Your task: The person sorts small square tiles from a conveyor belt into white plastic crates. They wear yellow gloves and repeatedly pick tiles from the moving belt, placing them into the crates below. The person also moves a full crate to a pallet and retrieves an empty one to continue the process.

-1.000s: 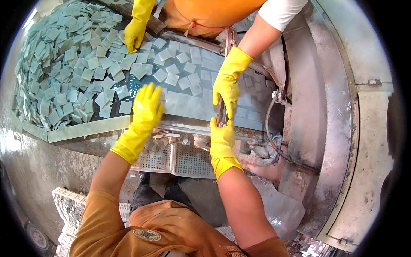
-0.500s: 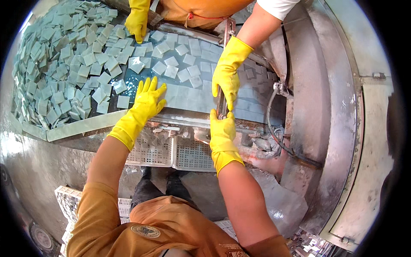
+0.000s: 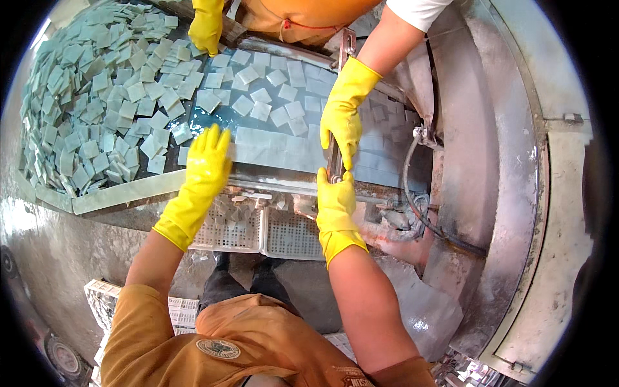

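My left hand (image 3: 207,158), in a yellow rubber glove, lies over the near edge of the wet belt with its fingers stretched out. It is beside a few square pale green tiles (image 3: 182,133) and the left end of a straight row of tiles (image 3: 264,147); whether it touches one is hidden. My right hand (image 3: 335,200), gloved alike, is closed round the near end of a metal bar (image 3: 333,158) lying across the belt. Just beyond it, a co-worker's gloved hand (image 3: 342,122) grips the same bar.
A big heap of loose tiles (image 3: 84,97) fills the left end. The co-worker's other glove (image 3: 206,29) is at the far edge. Below the near edge stand white perforated crates (image 3: 293,235). A hose (image 3: 406,174) and a curved metal housing (image 3: 496,161) are at right.
My left hand has drawn left and slightly toward me, its fingers coming closer together. My right hand and the co-worker's hand on the bar have stayed put.
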{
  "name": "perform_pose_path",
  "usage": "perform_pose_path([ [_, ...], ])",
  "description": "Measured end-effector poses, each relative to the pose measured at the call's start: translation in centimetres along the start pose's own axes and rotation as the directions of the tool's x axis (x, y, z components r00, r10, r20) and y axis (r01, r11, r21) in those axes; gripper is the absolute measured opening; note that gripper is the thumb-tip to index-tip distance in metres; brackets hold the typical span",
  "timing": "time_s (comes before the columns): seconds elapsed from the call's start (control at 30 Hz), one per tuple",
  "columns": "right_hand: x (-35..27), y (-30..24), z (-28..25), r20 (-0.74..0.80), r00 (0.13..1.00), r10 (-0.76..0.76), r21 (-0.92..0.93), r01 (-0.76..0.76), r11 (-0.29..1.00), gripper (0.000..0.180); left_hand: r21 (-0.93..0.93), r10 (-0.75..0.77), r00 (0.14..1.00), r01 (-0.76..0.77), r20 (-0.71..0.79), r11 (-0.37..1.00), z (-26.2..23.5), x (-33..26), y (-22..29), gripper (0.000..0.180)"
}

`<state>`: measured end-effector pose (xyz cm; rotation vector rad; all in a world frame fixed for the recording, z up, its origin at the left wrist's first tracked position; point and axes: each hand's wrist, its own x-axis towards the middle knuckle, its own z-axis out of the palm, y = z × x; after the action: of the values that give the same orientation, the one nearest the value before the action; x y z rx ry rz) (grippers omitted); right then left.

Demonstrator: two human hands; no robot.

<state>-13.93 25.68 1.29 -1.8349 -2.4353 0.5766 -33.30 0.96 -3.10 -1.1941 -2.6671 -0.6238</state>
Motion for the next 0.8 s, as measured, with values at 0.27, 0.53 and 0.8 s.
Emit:
perform_pose_path([
  [0.27,0.0,-0.8,-0.1,-0.011,1.000,0.008,0.005,-0.008,1.000,0.070,0.253,-0.051,0.997,0.063,-0.051,0.965,5.2,-0.5,-2.1,0.043],
  [0.53,0.0,-0.5,0.1,-0.047,0.998,0.034,-0.010,-0.034,0.999,0.065,0.061,-0.067,0.996,0.070,-0.053,0.996,-1.3,1.9,-3.3,0.059],
  [0.8,-0.2,-1.2,-0.9,0.003,0.999,0.032,0.034,-0.032,0.999,0.066,0.512,-0.360,0.923,0.244,0.138,0.823,-3.1,0.8,-9.8,0.057],
])
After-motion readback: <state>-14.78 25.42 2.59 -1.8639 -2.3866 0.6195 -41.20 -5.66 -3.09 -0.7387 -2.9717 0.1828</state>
